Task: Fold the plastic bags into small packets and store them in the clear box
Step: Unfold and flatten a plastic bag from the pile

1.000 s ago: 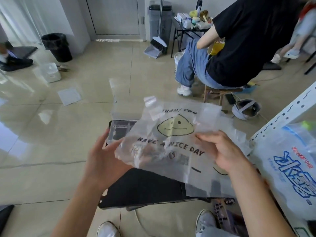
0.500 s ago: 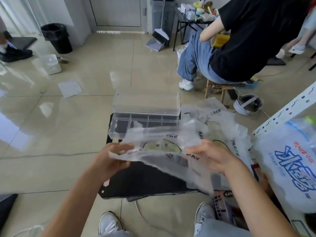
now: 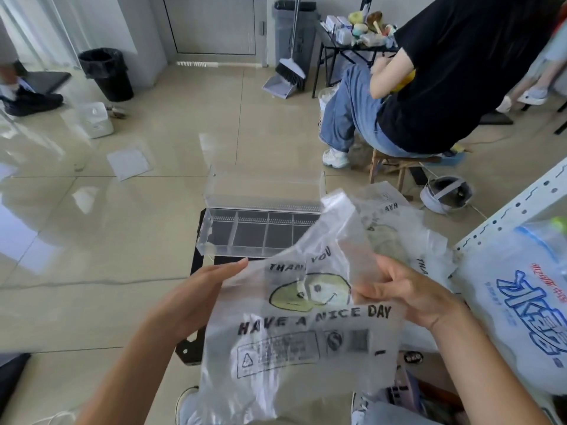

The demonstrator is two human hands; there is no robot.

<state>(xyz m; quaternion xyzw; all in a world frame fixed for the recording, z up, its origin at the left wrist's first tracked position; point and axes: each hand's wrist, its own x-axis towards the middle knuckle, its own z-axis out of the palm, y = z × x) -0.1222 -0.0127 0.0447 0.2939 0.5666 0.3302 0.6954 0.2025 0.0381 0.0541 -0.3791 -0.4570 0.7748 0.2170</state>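
I hold a clear plastic bag (image 3: 294, 342) printed with a yellow smiley and "THANK YOU HAVE A NICE DAY"; it hangs upright in front of me. My left hand (image 3: 199, 299) touches its left edge with the fingers stretched out. My right hand (image 3: 402, 296) pinches the bag's upper right part. The clear box (image 3: 245, 228) with several dividers lies open on a black board (image 3: 196, 265) beyond the bag, its lid up. More bags of the same print (image 3: 405, 237) lie crumpled to the right of the box.
A large white bag with blue print (image 3: 518, 305) hangs on a white metal rack (image 3: 509, 210) at the right. A person in black sits on a wooden stool (image 3: 389, 167) beyond. A helmet (image 3: 445, 194), black bin (image 3: 107, 72) and dustpan (image 3: 282, 84) stand on the tiled floor.
The bag was bunched flat between my hands half a second ago; now it hangs opened out and upright with the print facing me. My head has tilted down slightly.
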